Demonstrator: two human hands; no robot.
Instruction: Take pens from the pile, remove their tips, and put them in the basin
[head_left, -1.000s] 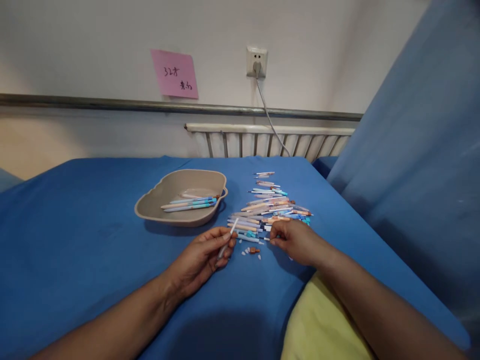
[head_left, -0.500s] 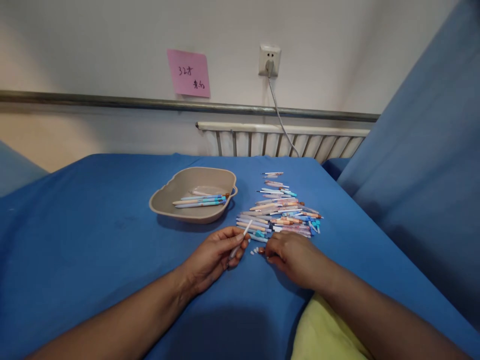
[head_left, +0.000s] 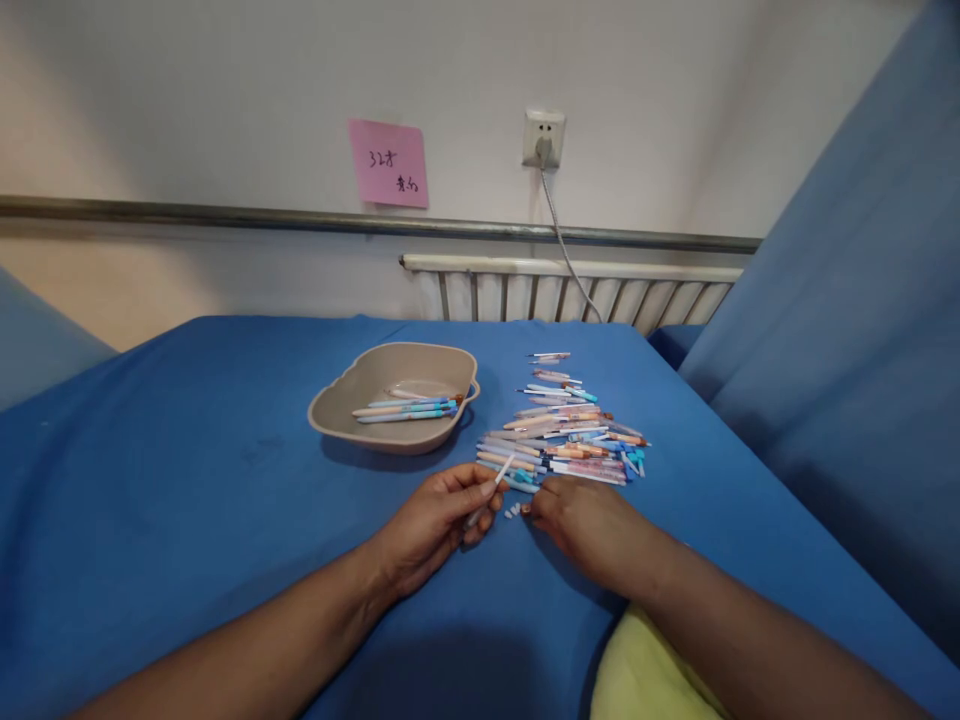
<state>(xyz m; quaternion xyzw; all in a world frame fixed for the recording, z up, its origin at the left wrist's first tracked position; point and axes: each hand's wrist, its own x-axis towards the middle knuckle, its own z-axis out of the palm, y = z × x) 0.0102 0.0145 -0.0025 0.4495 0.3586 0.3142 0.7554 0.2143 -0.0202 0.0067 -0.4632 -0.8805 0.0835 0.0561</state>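
My left hand (head_left: pixel 435 520) rests on the blue cloth with its fingers closed around a thin white pen barrel (head_left: pixel 495 480) that points up and to the right. My right hand (head_left: pixel 581 520) lies just to its right, fingertips pinched down at some small white and brown pen parts (head_left: pixel 514 511) on the cloth. What the fingertips hold is too small to make out. Just beyond both hands lies a heap of pens (head_left: pixel 562 435) in blue, orange and white.
A beige scalloped tray (head_left: pixel 360 385) with a few pens in it (head_left: pixel 405 408) stands to the left of the heap. A blue cloth (head_left: pixel 187 480) covers the table. A radiator, a wall socket with a cable and a pink note are behind. Blue fabric rises at the right; something yellow is at my lap.
My right hand has drawn back from the pen heap to the small parts near my left hand. My left hand keeps the white barrel. The view shifted slightly.
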